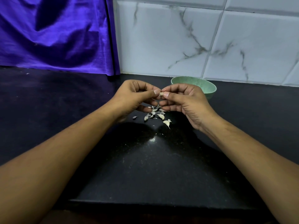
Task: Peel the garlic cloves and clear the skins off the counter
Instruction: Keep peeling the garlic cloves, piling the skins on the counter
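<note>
Left hand [135, 96] and right hand [182, 98] together pinch one garlic clove [161, 94] between thumbs and fingertips, raised above the black counter [153, 167]. Loose skins [155, 113] lie directly below; some pieces may be unpeeled cloves. A green bowl [208, 88] stands behind the right hand.

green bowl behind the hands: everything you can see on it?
The green bowl is round and pale green with a faintly mottled inside, plastic by its look. It stands upright on the black counter, close to the tiled wall. The right hand, in front of it, hides its near left part; whether they touch cannot be told. Its contents are out of view.
</note>
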A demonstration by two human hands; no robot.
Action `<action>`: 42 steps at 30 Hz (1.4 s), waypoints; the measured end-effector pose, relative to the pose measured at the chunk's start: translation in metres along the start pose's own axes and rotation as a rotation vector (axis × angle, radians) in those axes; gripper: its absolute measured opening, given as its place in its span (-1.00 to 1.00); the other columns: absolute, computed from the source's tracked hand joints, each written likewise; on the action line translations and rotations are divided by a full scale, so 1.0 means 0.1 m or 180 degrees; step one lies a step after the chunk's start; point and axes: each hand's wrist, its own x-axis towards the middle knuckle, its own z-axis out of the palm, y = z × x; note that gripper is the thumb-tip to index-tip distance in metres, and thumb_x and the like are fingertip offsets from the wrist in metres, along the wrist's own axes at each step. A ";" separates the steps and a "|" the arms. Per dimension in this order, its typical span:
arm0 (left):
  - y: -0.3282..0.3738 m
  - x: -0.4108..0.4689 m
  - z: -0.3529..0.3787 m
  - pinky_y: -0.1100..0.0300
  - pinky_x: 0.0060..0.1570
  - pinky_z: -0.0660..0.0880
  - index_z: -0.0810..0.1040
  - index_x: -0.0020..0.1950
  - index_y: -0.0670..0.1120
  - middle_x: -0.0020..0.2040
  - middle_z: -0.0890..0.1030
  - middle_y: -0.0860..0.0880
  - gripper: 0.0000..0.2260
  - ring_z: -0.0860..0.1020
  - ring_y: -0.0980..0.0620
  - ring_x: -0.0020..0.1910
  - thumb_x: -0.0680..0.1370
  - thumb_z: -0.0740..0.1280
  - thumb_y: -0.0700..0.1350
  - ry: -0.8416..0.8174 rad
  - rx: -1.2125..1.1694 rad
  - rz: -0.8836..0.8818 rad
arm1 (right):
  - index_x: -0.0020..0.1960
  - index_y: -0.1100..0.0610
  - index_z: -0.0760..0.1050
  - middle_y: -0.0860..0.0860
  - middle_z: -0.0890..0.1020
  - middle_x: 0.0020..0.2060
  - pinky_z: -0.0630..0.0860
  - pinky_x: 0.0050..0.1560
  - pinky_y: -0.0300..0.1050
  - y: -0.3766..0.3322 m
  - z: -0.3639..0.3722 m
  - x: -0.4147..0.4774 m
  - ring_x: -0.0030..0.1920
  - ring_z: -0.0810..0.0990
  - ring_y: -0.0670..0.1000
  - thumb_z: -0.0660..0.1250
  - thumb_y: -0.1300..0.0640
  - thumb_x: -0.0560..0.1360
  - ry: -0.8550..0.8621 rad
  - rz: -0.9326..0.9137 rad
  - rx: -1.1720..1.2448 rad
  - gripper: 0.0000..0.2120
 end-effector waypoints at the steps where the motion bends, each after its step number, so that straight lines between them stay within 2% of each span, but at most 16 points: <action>1: 0.00 0.00 0.00 0.13 -0.24 0.66 0.69 0.04 -0.20 -0.07 0.71 -0.23 -0.92 0.69 0.03 -0.18 0.59 0.43 -0.20 -0.0013 -0.0015 -0.0011 | 0.03 0.26 0.63 0.19 0.74 -0.16 0.69 -0.03 0.03 0.00 0.00 0.00 -0.20 0.73 0.05 0.43 0.31 0.55 0.0003 0.0007 0.0019 -0.93; 7: 0.01 -0.01 -0.01 0.11 -0.19 0.67 0.69 0.12 -0.22 -0.17 0.73 -0.09 -0.86 0.69 0.04 -0.17 0.58 0.44 -0.23 -0.0051 -0.0015 0.0014 | 0.03 0.28 0.63 0.19 0.74 -0.18 0.70 -0.15 -0.12 -0.03 -0.01 0.01 -0.20 0.73 0.04 0.43 0.32 0.54 0.0073 0.0008 0.0149 -0.92; 14: 0.01 -0.01 -0.01 0.05 -0.20 0.67 0.70 0.05 -0.21 -0.16 0.72 -0.16 -0.91 0.69 -0.02 -0.17 0.59 0.45 -0.22 0.0056 0.0282 0.0187 | 0.01 0.26 0.64 0.18 0.73 -0.21 0.71 -0.12 -0.09 -0.02 -0.02 0.02 -0.21 0.73 0.05 0.43 0.32 0.54 0.0056 -0.0028 0.0082 -0.94; 18: 0.02 -0.02 0.00 -0.09 -0.10 0.66 0.70 0.00 -0.15 -0.13 0.73 -0.18 -0.95 0.69 -0.03 -0.17 0.60 0.44 -0.22 0.0061 0.0519 0.0313 | 0.04 0.33 0.63 0.22 0.72 -0.20 0.72 -0.09 -0.03 0.01 -0.02 0.02 -0.20 0.73 0.08 0.46 0.30 0.53 0.0053 -0.0078 -0.0066 -0.88; 23: 0.00 -0.02 0.05 -0.16 -0.10 0.66 0.70 -0.10 -0.13 -0.22 0.72 -0.12 -0.93 0.68 -0.01 -0.23 0.57 0.45 -0.24 0.0244 0.0620 0.0341 | 0.01 0.34 0.63 0.24 0.72 -0.19 0.70 -0.06 0.06 0.02 -0.02 0.01 -0.22 0.73 0.09 0.47 0.31 0.52 0.0008 -0.0119 -0.0148 -0.89; 31: 0.02 -0.03 0.09 0.08 -0.25 0.65 0.67 -0.15 -0.19 -0.28 0.67 -0.09 -0.89 0.66 0.01 -0.27 0.56 0.41 -0.30 0.0323 0.0253 0.0125 | 0.04 0.33 0.63 0.31 0.71 -0.12 0.72 -0.13 -0.01 0.05 0.00 0.01 -0.21 0.73 0.12 0.45 0.30 0.54 -0.0045 -0.0251 -0.0140 -0.89; 35: 0.04 -0.04 0.10 0.17 -0.32 0.63 0.63 -0.06 -0.25 -0.29 0.64 -0.07 -0.94 0.64 0.05 -0.33 0.58 0.41 -0.26 0.0272 -0.0052 -0.0175 | 0.03 0.29 0.67 0.16 0.68 -0.23 0.69 -0.11 0.10 0.10 -0.01 0.04 -0.24 0.68 0.09 0.47 0.27 0.54 0.0062 -0.0532 -0.0507 -0.90; 39: 0.03 -0.04 0.11 0.20 -0.33 0.63 0.64 -0.05 -0.19 -0.26 0.64 -0.06 -0.94 0.64 0.06 -0.29 0.58 0.42 -0.21 0.0230 -0.0352 -0.0422 | 0.04 0.28 0.69 0.07 0.69 -0.25 0.63 -0.27 -0.12 0.10 -0.03 0.06 -0.33 0.64 -0.04 0.45 0.25 0.57 0.0041 -0.0799 -0.0911 -0.90; 42: 0.02 -0.04 0.12 0.22 -0.34 0.63 0.65 -0.06 -0.17 -0.24 0.65 -0.06 -0.95 0.65 0.06 -0.28 0.58 0.42 -0.21 0.0242 -0.0482 -0.0522 | 0.03 0.25 0.69 0.07 0.73 -0.21 0.67 -0.24 -0.07 0.09 -0.03 0.06 -0.33 0.68 0.03 0.44 0.26 0.57 -0.0037 -0.0838 -0.0972 -0.92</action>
